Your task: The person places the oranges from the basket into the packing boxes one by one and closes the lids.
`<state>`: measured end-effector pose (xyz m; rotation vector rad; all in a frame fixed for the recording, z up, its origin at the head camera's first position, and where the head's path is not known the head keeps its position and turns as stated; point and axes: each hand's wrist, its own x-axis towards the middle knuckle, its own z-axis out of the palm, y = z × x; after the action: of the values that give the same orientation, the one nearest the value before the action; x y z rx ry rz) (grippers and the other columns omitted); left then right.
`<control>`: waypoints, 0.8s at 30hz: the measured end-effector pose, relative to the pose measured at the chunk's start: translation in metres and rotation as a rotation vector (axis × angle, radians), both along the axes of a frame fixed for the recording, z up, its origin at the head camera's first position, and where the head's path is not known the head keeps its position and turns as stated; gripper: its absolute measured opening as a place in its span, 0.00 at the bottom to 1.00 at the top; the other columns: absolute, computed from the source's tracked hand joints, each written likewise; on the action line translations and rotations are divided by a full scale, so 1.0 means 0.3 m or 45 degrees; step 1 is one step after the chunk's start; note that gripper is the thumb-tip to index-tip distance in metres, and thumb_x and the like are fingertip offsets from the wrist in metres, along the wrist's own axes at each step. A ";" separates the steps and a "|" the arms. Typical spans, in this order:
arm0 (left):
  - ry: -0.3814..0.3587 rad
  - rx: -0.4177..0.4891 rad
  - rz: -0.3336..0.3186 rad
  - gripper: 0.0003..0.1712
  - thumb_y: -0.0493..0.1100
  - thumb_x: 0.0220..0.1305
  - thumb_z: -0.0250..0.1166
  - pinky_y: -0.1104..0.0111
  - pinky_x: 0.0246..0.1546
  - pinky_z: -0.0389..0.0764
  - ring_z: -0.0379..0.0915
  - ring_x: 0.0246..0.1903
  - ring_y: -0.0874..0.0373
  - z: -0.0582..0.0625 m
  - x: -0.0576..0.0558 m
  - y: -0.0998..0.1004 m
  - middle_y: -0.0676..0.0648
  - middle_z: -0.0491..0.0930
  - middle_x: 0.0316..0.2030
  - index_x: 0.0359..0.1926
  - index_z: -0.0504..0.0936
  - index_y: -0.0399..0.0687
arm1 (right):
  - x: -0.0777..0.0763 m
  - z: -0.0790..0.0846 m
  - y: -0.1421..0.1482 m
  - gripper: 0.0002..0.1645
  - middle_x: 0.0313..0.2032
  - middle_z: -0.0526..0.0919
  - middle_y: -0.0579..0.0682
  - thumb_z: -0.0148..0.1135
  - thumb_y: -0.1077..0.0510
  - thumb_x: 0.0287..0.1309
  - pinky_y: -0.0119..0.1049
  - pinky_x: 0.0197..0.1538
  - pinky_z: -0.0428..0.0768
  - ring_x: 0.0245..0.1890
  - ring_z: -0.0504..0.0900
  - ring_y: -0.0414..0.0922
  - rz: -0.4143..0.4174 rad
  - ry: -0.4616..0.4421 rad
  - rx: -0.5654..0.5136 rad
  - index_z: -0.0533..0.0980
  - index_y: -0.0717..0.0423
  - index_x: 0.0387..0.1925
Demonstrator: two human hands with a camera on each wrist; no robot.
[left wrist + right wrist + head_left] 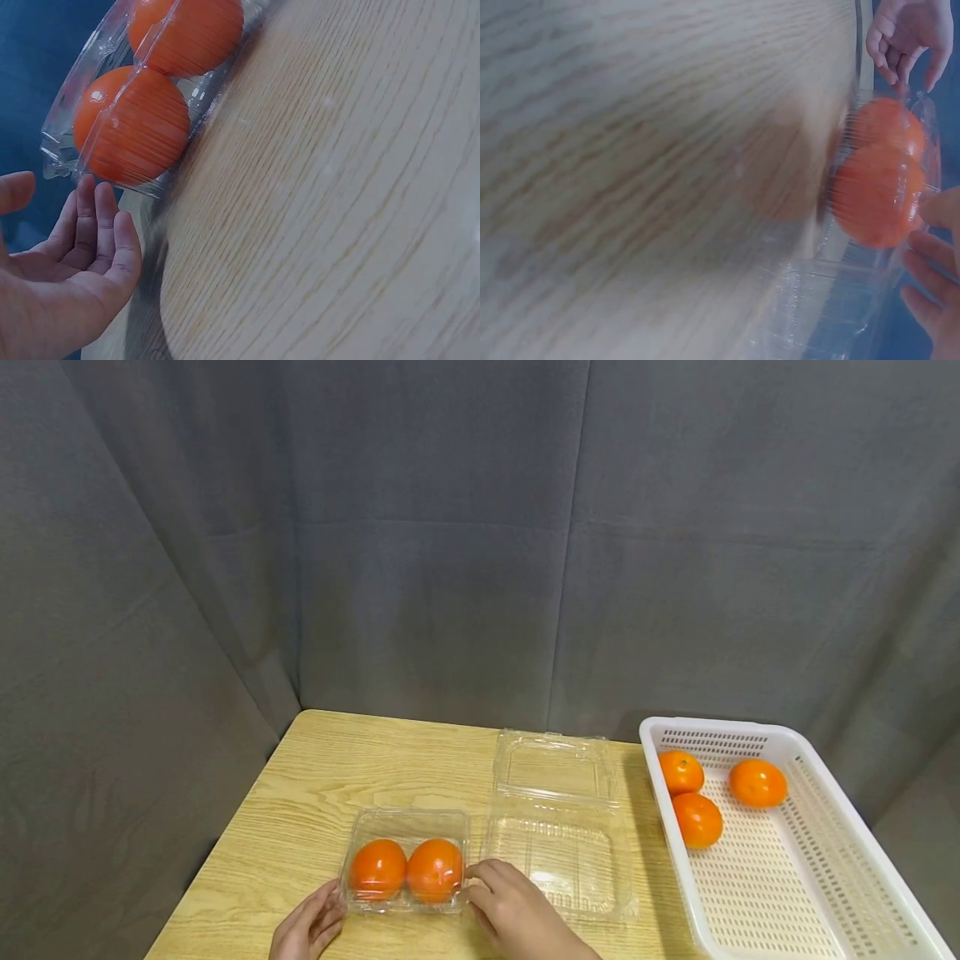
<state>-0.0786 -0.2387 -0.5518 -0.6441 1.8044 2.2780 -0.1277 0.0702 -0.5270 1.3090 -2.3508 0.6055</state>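
On the table point(375, 768), a clear box point(408, 823) held two oranges point(378, 870) side by side, with the fingers of the left hand point(311, 922) at its near left corner and those of the right hand point(517, 906) at its right side. Just right of it, partly behind the right hand, lay a second box point(558, 860), its lid folded back toward the grey curtain point(450, 610). Farther right stood a white basket point(712, 725) with three more oranges point(758, 783), two touching by its left wall and one apart.
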 end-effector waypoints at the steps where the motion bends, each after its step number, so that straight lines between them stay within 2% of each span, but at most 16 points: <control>1: -0.009 0.000 0.002 0.35 0.52 0.79 0.46 0.72 0.46 0.80 0.76 0.41 0.67 0.001 0.000 0.001 0.56 0.78 0.42 0.71 0.58 0.25 | 0.000 -0.003 0.000 0.11 0.45 0.81 0.46 0.73 0.66 0.51 0.34 0.57 0.77 0.48 0.79 0.43 0.006 0.006 -0.004 0.83 0.53 0.36; 6: -0.076 -0.075 0.002 0.41 0.53 0.75 0.55 0.73 0.44 0.80 0.75 0.42 0.65 0.000 0.007 0.014 0.55 0.79 0.44 0.72 0.55 0.26 | -0.001 -0.024 0.001 0.17 0.45 0.81 0.48 0.76 0.67 0.43 0.36 0.58 0.77 0.48 0.80 0.45 0.046 0.091 -0.033 0.82 0.53 0.36; 11: -0.095 -0.172 0.044 0.42 0.53 0.69 0.62 0.73 0.42 0.81 0.76 0.41 0.63 -0.003 0.015 0.029 0.52 0.81 0.43 0.70 0.60 0.25 | 0.003 -0.039 -0.001 0.17 0.46 0.81 0.49 0.76 0.66 0.43 0.38 0.59 0.77 0.49 0.79 0.46 0.048 0.155 -0.041 0.81 0.54 0.37; 19: -0.095 -0.214 0.078 0.38 0.53 0.73 0.56 0.73 0.38 0.81 0.76 0.38 0.63 0.011 0.016 0.045 0.54 0.81 0.38 0.69 0.63 0.25 | 0.023 -0.042 -0.010 0.15 0.46 0.81 0.50 0.74 0.60 0.47 0.39 0.58 0.77 0.49 0.79 0.46 -0.007 0.240 0.003 0.80 0.54 0.39; 22: -0.089 -0.189 0.108 0.37 0.51 0.72 0.58 0.73 0.37 0.82 0.77 0.35 0.64 0.017 0.009 0.055 0.56 0.81 0.35 0.68 0.63 0.24 | 0.030 -0.038 -0.008 0.21 0.47 0.81 0.50 0.76 0.47 0.47 0.39 0.57 0.78 0.50 0.79 0.46 -0.031 0.229 0.028 0.81 0.53 0.40; 24: -0.075 -0.171 0.130 0.36 0.49 0.72 0.58 0.73 0.35 0.82 0.78 0.32 0.64 0.019 0.005 0.060 0.57 0.81 0.33 0.66 0.63 0.22 | 0.036 -0.036 -0.007 0.23 0.47 0.81 0.50 0.75 0.43 0.47 0.40 0.57 0.78 0.50 0.78 0.46 -0.048 0.208 0.038 0.81 0.52 0.40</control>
<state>-0.0772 -0.2208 -0.5462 -0.8354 1.9515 2.1883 -0.1168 0.0682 -0.5378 1.2731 -2.2538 0.4364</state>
